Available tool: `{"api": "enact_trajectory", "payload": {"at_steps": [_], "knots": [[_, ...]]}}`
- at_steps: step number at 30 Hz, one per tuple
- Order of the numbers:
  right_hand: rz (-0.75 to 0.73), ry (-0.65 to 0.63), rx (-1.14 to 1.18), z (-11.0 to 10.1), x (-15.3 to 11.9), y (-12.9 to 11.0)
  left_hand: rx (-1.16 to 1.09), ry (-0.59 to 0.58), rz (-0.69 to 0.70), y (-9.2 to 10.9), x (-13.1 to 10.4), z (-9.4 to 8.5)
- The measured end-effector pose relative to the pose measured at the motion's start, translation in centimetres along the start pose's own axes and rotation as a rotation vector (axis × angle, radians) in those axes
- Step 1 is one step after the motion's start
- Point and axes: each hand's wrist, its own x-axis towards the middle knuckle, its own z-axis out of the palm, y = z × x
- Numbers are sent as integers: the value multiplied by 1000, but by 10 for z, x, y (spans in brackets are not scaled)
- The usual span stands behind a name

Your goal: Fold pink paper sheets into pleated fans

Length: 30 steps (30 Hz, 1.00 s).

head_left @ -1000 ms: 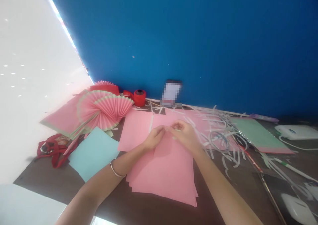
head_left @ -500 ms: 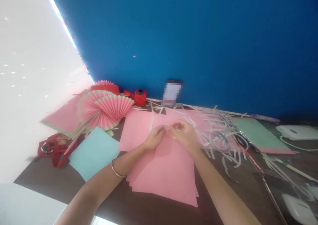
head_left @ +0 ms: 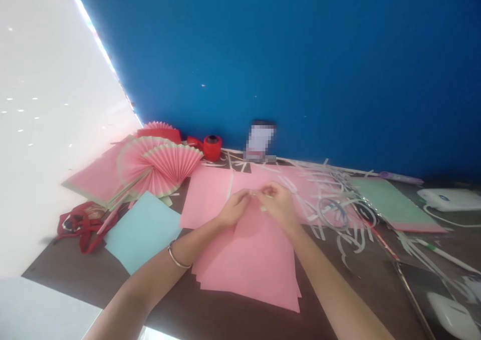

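My left hand (head_left: 236, 207) and my right hand (head_left: 278, 202) meet over a fanned stack of pink paper sheets (head_left: 248, 265), fingertips almost touching. Both are closed in a pinch. A short pale strip (head_left: 263, 209) shows just under my right fingers and seems to be held by them. Whatever sits between my left thumb and finger is too small to make out. Behind the stack lie more pink sheets (head_left: 206, 190), one bearing a narrow white strip (head_left: 230, 185).
Pleated pink fans (head_left: 173, 164), a light-blue sheet (head_left: 145, 232) and red straps (head_left: 86, 230) lie left. A red tape roll (head_left: 212, 148) and a blurred phone (head_left: 260, 139) stand by the blue wall (head_left: 281, 54). Loose white strips (head_left: 338, 210) and green paper (head_left: 394, 205) cover the right side.
Almost nothing differs. My hands keep their pinch in the same place, with only a tiny shift at the fingertips. The papers have not moved.
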Motion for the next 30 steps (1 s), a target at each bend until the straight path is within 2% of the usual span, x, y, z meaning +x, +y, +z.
{"api": "enact_trajectory", "payload": {"at_steps": [6,14,18,24,30], "knots": [[-48,43,-66,3,-1,1,-12,32,14,2,-1,2],[-32,46,-40,6,-6,-2,116,129,35,-4,1,3],[-96,42,-66,-1,-6,-6,129,146,55,-1,0,2],[-14,-89,-82,-17,-3,-8,142,155,35,-3,0,1],[-7,-89,-170,-25,1,-6,160,135,73,-5,0,3]]}}
